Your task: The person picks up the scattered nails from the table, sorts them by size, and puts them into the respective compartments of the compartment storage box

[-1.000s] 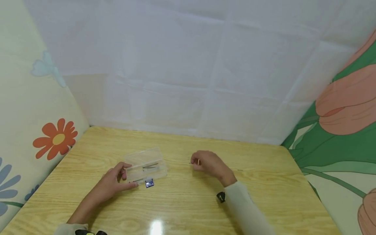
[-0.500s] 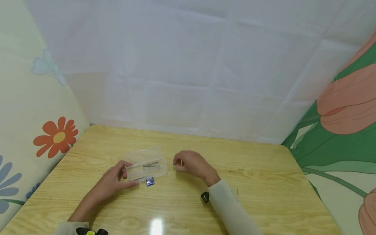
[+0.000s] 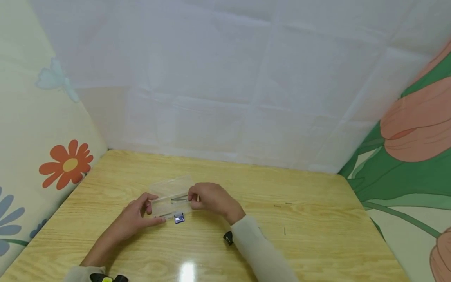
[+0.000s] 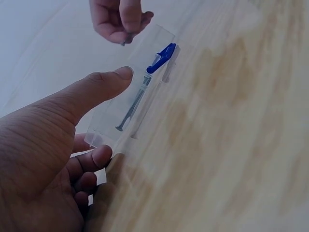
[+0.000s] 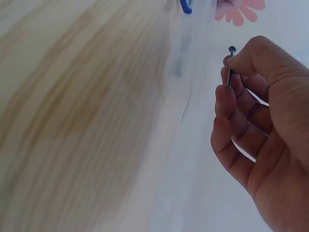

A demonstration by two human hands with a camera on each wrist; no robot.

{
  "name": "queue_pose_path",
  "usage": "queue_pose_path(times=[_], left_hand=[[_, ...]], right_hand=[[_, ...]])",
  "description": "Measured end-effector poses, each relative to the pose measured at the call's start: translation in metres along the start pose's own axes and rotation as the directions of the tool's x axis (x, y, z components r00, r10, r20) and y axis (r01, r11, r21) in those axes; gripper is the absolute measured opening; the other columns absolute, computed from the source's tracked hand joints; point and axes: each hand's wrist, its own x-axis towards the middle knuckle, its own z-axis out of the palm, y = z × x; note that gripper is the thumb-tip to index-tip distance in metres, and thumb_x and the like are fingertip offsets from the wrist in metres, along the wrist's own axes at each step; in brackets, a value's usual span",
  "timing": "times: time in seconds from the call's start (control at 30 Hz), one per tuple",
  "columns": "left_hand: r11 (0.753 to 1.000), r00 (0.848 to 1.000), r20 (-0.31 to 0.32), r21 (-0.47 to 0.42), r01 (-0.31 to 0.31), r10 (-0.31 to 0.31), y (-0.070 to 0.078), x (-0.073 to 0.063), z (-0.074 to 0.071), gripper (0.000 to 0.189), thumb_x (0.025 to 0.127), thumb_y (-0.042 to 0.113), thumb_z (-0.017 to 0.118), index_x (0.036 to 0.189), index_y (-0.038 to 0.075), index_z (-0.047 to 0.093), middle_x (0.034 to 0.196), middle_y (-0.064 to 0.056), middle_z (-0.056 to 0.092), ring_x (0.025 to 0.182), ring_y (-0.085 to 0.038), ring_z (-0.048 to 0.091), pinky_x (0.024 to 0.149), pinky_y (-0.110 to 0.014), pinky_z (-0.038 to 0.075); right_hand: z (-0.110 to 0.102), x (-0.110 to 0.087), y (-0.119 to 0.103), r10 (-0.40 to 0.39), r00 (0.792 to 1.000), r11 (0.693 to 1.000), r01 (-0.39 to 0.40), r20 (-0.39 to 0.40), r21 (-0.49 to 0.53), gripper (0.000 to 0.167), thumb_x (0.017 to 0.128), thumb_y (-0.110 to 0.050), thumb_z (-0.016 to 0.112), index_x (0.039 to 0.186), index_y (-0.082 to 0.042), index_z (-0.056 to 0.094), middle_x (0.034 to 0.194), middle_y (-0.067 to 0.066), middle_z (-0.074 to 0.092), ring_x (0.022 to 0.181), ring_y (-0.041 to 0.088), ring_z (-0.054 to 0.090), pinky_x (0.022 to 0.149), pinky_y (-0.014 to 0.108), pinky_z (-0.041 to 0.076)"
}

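A clear plastic box [image 3: 161, 206] lies on the table with its lid [image 3: 172, 185] raised at the back and a blue latch [image 3: 179, 218] on its front. Several nails [image 3: 180, 197] show inside. At the box's left end my left hand [image 3: 135, 215] holds it, thumb along the front and fingers at the end. My right hand [image 3: 214, 199] is over the box's right end. In the right wrist view, its thumb and fingertips pinch a nail [image 5: 229, 72], head upward. The left wrist view shows nails [image 4: 130, 108] through the clear wall.
Loose nails lie on the wooden table [image 3: 317, 243] to the right, one [image 3: 285, 231] nearer the front and another [image 3: 277, 206] farther back. A white sheet [image 3: 225, 98] hangs behind the table, with flower-printed cloth on both sides.
My right hand has moved left across the table to the box, carrying the nail. Loose nails on the right came into view as the arm passed. My left hand stayed at the box.
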Motion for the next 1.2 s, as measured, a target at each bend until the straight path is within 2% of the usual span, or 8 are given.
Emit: queue_pose_path(times=[0.17,0.3,0.6,0.87,1.2], left_hand=[[1.000,1.000,0.002,0.011,0.006,-0.006,0.000,-0.001,0.000,0.065,0.081,0.036,0.090,0.123,0.003,0.054,0.088,-0.003,0.049,0.083,-0.018,0.046,0.067,-0.029,0.035],[1.000,1.000,0.005,0.002,-0.001,0.001,-0.001,-0.001,0.000,0.063,0.082,0.034,0.090,0.122,0.003,0.053,0.087,-0.003,0.049,0.079,-0.016,0.044,0.066,-0.029,0.035],[1.000,1.000,0.009,0.000,0.000,0.000,-0.003,-0.001,-0.001,0.065,0.083,0.035,0.089,0.126,0.002,0.053,0.088,-0.003,0.049,0.077,-0.013,0.043,0.066,-0.028,0.035],[1.000,1.000,0.016,-0.013,-0.004,0.004,-0.003,0.000,-0.001,0.064,0.083,0.034,0.089,0.127,0.003,0.054,0.088,-0.004,0.051,0.075,-0.013,0.041,0.067,-0.029,0.036],[1.000,1.000,0.023,-0.023,-0.007,0.007,-0.003,0.000,-0.001,0.063,0.084,0.033,0.088,0.128,0.004,0.054,0.089,-0.004,0.052,0.075,-0.014,0.042,0.069,-0.029,0.036]], right_hand=[[0.004,0.014,-0.010,-0.001,0.999,1.000,0.001,0.038,-0.005,0.011,0.096,-0.010,0.069,0.105,-0.013,0.074,0.093,-0.009,0.066,0.076,0.001,0.052,0.071,0.015,0.042],[0.005,0.021,-0.018,-0.020,0.998,0.999,0.022,0.064,-0.031,0.011,0.097,-0.012,0.069,0.107,-0.014,0.074,0.096,-0.008,0.067,0.077,0.001,0.052,0.072,0.014,0.042],[0.012,0.038,-0.032,-0.059,0.991,0.995,0.068,0.116,-0.074,0.008,0.097,-0.013,0.070,0.103,-0.018,0.072,0.097,-0.012,0.063,0.079,-0.003,0.053,0.072,0.013,0.043],[0.018,0.043,-0.039,-0.048,0.988,0.992,0.065,0.150,-0.107,0.007,0.101,-0.018,0.067,0.105,-0.021,0.072,0.098,-0.014,0.062,0.081,-0.004,0.052,0.073,0.013,0.042],[0.019,0.046,-0.044,-0.069,0.987,0.987,0.089,0.146,-0.137,0.007,0.101,-0.022,0.069,0.107,-0.021,0.072,0.099,-0.015,0.062,0.081,-0.005,0.052,0.072,0.013,0.042]])
